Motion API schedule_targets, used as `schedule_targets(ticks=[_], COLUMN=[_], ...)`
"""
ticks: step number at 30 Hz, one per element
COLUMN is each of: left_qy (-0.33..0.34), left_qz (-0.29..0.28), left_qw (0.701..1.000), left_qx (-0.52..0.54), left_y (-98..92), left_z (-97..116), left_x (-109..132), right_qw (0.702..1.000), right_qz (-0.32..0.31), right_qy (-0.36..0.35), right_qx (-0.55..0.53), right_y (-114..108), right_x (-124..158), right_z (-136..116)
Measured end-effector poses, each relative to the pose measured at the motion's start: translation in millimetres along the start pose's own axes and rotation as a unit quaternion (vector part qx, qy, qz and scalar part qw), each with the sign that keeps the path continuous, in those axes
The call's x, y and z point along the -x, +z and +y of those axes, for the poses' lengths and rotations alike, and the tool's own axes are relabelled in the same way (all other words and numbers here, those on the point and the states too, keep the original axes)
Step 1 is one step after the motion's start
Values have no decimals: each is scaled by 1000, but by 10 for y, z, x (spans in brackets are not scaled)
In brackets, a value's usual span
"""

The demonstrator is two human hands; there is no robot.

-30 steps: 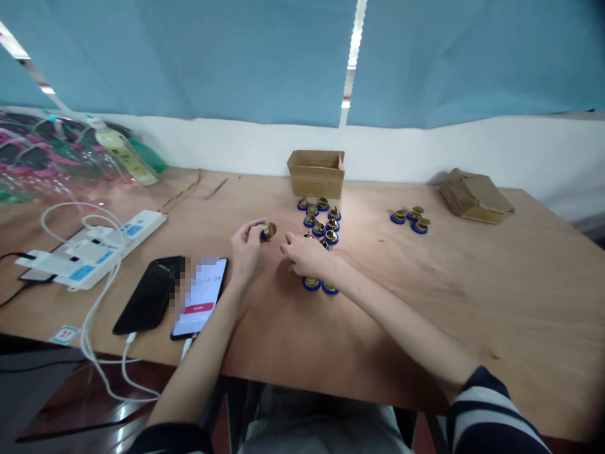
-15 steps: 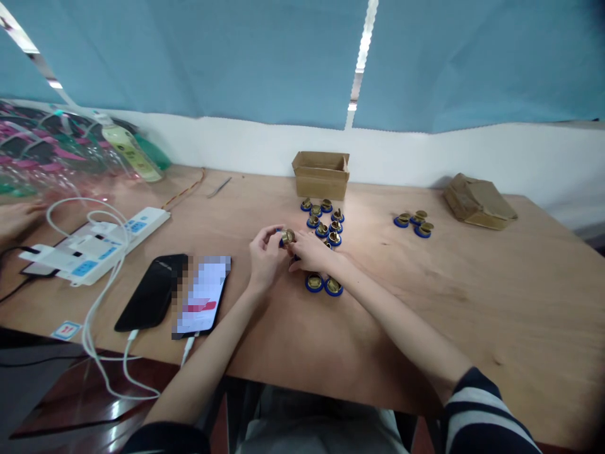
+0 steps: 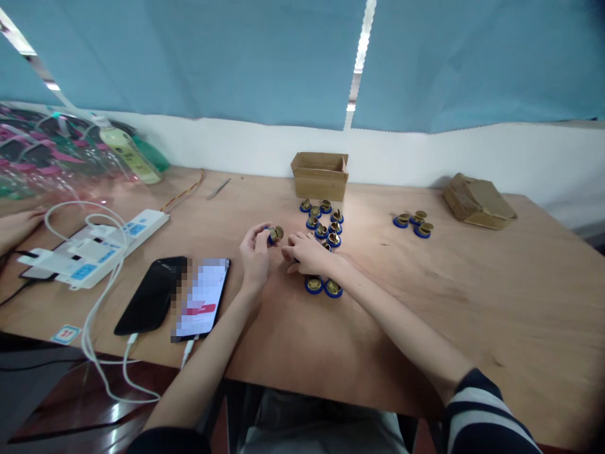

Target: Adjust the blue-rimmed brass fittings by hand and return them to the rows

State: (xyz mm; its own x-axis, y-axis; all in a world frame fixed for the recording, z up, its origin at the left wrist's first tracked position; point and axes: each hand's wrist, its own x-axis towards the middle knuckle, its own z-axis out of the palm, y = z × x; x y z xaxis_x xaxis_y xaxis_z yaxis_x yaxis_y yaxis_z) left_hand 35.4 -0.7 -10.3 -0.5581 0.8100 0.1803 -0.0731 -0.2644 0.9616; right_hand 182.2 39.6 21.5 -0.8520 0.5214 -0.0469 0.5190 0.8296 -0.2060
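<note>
My left hand is closed around a brass-coloured round fitting with a blue ring, pinched between thumb and fingers just above the table. Close by on its right, my right hand has bent fingers, with a gap between thumb and forefinger. A bit of dark blue shows beneath its fingers; whether it touches that is unclear. Several like fittings stand in a cluster beyond the right hand, some partly covered by it. Two more, including a fitting with its brass face up, lie on the near side of the wrist.
An open cardboard box stands behind the cluster. Three fittings and a crumpled brown box are at right. Leftward lie two phones, a power strip with cables, bottles and another person's hand.
My left hand has drawn left with its fitting, away from the right hand's fingers. The right hand has shifted only slightly. At far left, the other person's hand has moved a little.
</note>
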Motion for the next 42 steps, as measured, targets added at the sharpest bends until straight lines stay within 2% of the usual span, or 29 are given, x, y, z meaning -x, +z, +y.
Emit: schedule_targets(ticks=[11, 17, 21, 24, 28, 30, 33, 37, 42], left_qy=[-1, 7, -10, -41, -91, -127, -162, -178, -206], left_qz=[0, 12, 11, -38, -119, -172, -266, -363, -415], left_qw=[1000, 1000, 1000, 997, 984, 972, 943, 906, 881], left_qx=[3, 2, 16, 54, 95, 102, 113, 122, 95], left_y=[13, 10, -1, 10, 79, 127, 188, 220, 210], left_z=[35, 90, 119, 129, 172, 209, 253, 250, 205], left_x=[28, 19, 6, 31, 190, 318, 512, 685, 800], right_qw=[995, 982, 956, 889, 816, 795, 791, 795, 812], right_qz=[47, 114, 169, 208, 132, 106, 83, 65, 78], right_qy=[-26, -22, 1, 38, 119, 136, 177, 191, 171], right_qx=[-81, -151, -239, -406, -551, -581, -580, -573, -553], right_y=[18, 23, -114, -242, -243, -142, 78, 331, 435], right_x=[33, 60, 236, 565, 1117, 1360, 1616, 1750, 1788], right_z=[27, -34, -142, -207, -230, -221, -196, -157, -148])
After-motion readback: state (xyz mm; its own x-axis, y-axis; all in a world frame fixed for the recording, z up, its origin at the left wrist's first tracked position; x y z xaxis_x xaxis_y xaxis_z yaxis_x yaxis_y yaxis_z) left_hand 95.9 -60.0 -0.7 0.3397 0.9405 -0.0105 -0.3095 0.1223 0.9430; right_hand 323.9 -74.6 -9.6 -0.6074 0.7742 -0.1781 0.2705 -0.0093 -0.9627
